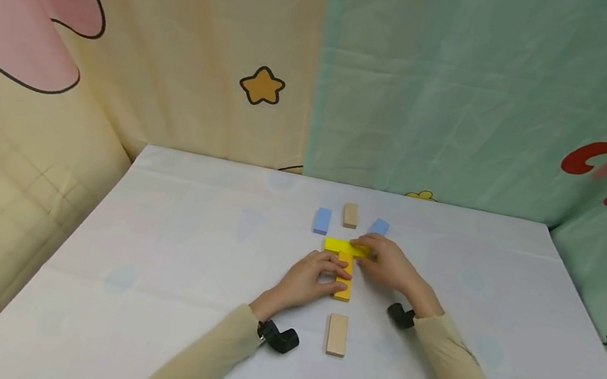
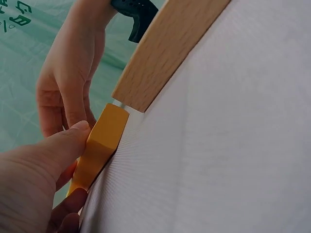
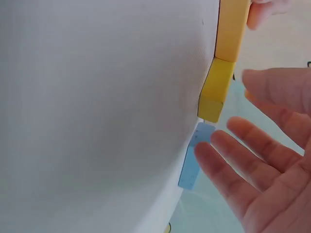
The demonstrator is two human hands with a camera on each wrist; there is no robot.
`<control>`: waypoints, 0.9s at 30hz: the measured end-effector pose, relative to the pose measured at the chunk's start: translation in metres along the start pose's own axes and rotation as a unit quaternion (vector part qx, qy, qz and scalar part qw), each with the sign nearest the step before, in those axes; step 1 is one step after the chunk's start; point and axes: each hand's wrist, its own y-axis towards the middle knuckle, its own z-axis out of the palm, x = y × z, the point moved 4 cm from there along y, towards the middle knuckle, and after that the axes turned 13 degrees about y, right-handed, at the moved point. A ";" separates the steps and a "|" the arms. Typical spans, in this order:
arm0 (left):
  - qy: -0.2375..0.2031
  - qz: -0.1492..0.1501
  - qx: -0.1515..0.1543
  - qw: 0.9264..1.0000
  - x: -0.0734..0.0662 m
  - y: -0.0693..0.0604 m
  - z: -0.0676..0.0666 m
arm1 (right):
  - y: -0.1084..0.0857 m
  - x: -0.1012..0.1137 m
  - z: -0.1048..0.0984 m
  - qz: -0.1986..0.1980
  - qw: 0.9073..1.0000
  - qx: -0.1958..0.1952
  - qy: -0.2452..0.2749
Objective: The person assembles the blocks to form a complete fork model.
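On the table, a yellow block (image 1: 335, 245) lies crosswise against the far end of an orange block (image 1: 342, 291), together forming a T. My left hand (image 1: 307, 278) pinches the orange block from its left side, the thumb (image 2: 68, 141) and fingertips touching it in the left wrist view. At the yellow block's right end is my right hand (image 1: 390, 264). In the right wrist view its fingers (image 3: 252, 158) are spread and fairly straight, beside the yellow block (image 3: 216, 90) with nothing gripped between them. My fingers hide parts of both blocks in the head view.
Beyond the T lie a blue block (image 1: 322, 220), a wooden block (image 1: 350, 215) and another blue block (image 1: 379, 227), partly behind my right hand. Nearer me lies a wooden block (image 1: 337, 335). Printed curtains (image 1: 236, 15) stand behind the white table (image 1: 202, 212).
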 end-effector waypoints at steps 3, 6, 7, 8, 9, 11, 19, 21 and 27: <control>0.001 -0.001 -0.002 1.000 -0.001 0.000 -0.001 | -0.011 0.001 -0.003 -0.012 1.000 -0.026 0.000; 0.002 0.000 -0.007 1.000 0.000 0.000 -0.001 | -0.029 0.008 -0.002 -0.042 0.999 -0.030 0.006; 0.003 0.000 -0.006 1.000 0.000 0.000 -0.001 | -0.036 0.011 -0.001 -0.055 0.998 -0.027 0.007; 0.003 0.001 -0.007 1.000 0.000 -0.001 0.000 | -0.042 0.015 0.001 -0.068 0.997 -0.023 0.004; 0.004 0.002 -0.008 1.000 0.001 -0.001 0.000 | -0.049 0.019 0.003 -0.080 0.997 -0.014 0.004; 0.005 0.004 -0.009 1.000 0.001 -0.001 0.000 | -0.062 0.029 0.007 -0.099 0.995 0.006 0.002; 0.003 0.009 -0.015 1.000 0.002 -0.001 -0.001 | -0.095 0.062 0.022 -0.144 0.985 0.098 -0.016; 0.002 0.007 -0.014 1.000 0.002 0.000 -0.001 | -0.099 0.067 0.025 -0.146 0.983 0.106 -0.024; 0.001 0.006 -0.010 1.000 0.000 -0.001 -0.001 | -0.104 0.076 0.031 -0.181 0.975 0.089 -0.094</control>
